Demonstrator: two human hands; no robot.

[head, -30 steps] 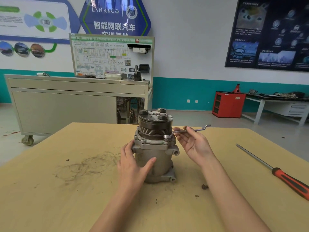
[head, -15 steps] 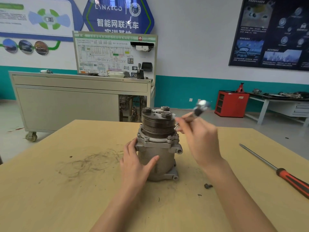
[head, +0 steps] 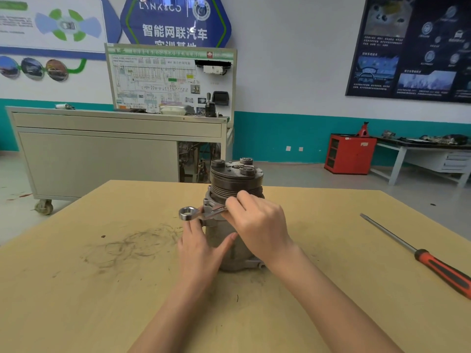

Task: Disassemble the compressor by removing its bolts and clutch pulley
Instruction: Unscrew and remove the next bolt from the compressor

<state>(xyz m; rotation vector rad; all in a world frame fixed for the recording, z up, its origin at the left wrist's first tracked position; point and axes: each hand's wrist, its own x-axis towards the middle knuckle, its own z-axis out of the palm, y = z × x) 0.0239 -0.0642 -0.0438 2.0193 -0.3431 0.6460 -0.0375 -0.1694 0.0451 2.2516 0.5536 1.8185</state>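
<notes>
You swung the wrench (head: pixel 193 214) from right to left of the compressor (head: pixel 234 179), which stood upright on the table (head: pixel 76 289). Right hand (head: pixel 257 222) curled tight on its shank, left hand (head: pixel 201 245) wrapped the housing. Likely re-seating on a flange bolt; pulley still on.

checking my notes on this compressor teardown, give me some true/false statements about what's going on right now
1. The compressor stands upright on the table. True.
2. The right hand holds the screwdriver. False: it holds the wrench; the screwdriver lies on the table to the right, untouched.
3. The left hand grips the compressor body. True.
4. The clutch pulley is already off. False: it sits on top of the compressor.
</notes>
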